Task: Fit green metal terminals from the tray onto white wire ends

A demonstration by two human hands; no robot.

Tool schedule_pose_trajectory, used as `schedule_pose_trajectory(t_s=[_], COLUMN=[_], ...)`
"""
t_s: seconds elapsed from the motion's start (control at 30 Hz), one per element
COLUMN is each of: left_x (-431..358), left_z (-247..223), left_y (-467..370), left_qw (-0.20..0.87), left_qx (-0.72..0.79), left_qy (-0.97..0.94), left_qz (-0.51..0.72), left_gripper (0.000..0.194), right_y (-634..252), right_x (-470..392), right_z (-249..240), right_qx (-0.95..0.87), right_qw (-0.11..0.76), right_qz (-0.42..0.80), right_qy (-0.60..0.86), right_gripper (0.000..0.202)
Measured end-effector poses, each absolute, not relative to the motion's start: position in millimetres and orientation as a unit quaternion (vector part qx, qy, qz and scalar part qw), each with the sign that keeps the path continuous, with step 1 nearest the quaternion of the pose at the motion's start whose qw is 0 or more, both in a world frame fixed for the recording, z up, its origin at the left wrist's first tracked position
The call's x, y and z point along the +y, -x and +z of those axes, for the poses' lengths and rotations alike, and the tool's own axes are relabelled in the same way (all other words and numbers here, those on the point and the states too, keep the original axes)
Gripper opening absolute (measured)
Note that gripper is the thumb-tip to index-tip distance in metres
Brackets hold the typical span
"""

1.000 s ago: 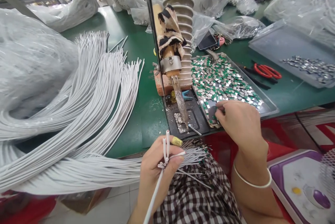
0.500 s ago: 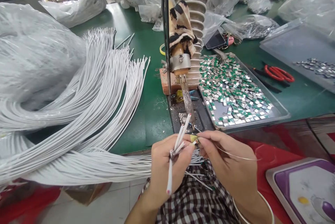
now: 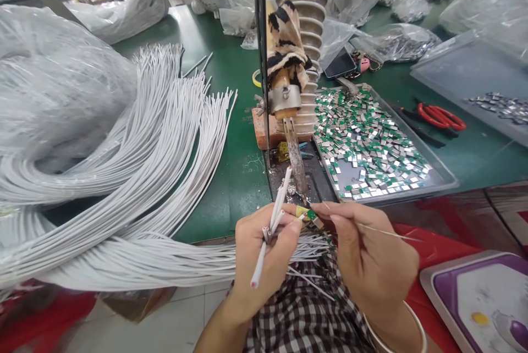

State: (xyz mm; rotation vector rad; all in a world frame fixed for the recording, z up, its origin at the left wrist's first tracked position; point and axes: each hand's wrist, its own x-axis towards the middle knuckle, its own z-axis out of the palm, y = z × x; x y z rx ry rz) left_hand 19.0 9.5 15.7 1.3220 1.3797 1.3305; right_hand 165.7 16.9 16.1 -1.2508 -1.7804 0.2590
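My left hand (image 3: 264, 257) is closed around several white cables (image 3: 279, 199) whose cut ends stick up and down out of the fist. Something yellow (image 3: 302, 211) wraps its index fingertip. At those fingertips sits a small green circuit board with a metal connector (image 3: 315, 219), against a cable end. My right hand (image 3: 371, 251) pinches a thin solder wire (image 3: 383, 231), its front end close to the board. Just above hangs a clamped soldering iron (image 3: 296, 158), its tip pointing down near the board. Whether tip, wire and board touch, I cannot tell.
Bundles of white cables (image 3: 165, 160) lie on the left of the green table (image 3: 231, 177). A clear tray (image 3: 447, 181) of small boards stands right of the iron, with red-handled pliers (image 3: 441, 115) beyond. A ribbed hose (image 3: 303, 12) rises behind the iron.
My right hand has shifted right, away from my left fingertips, and the board with its connector now shows between them. My left hand has moved slightly left and up, with the cables.
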Motion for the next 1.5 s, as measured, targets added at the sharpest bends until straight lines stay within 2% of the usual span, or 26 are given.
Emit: schedule_pose_trajectory(t_s=[0.23,0.47,0.7,0.8,0.9,0.97,1.13,1.3,1.5], left_x=[16.9,18.1,14.1,12.5,12.2,12.6,15.0,21.3,24.8], left_z=[23.1,26.1,20.5,19.2,18.7,18.3,17.8,19.9,23.7], left_y=[-17.8,-17.4,-16.6,-15.5,-13.0,-11.4,-9.7,-10.5,-13.2], left_qw=[0.394,0.409,0.416,0.396,0.395,0.428,0.46,0.463,0.466], left_qx=[0.542,0.527,0.51,0.517,0.52,0.514,0.497,0.498,0.489], left_qy=[-0.512,-0.5,-0.502,-0.529,-0.579,-0.584,-0.523,-0.493,-0.476], left_qz=[0.538,0.553,0.56,0.544,0.489,0.459,0.518,0.543,0.563], left_gripper=[0.021,0.022,0.022,0.02,0.017,0.018,0.019,0.021,0.022], right_y=[-163.1,-162.5,-167.7,-169.4,-167.8,-165.4,-162.5,-164.0,-160.9], right_x=[22.0,23.8,21.9,23.5,27.1,28.6,25.1,23.6,28.8], right_z=[22.9,24.8,26.5,23.7,21.4,20.6,16.5,12.2,13.6], right_qx=[-0.725,-0.724,-0.724,-0.717,-0.727,-0.736,-0.74,-0.706,-0.714], right_qw=[0.523,0.525,0.532,0.502,0.439,0.433,0.472,0.554,0.556], right_qz=[0.11,0.124,0.201,0.232,0.219,0.213,0.173,0.15,0.099], right_qy=[0.434,0.431,0.389,0.423,0.48,0.476,0.447,0.416,0.414], right_gripper=[0.025,0.029,0.021,0.014,0.015,0.014,0.024,0.024,0.026])
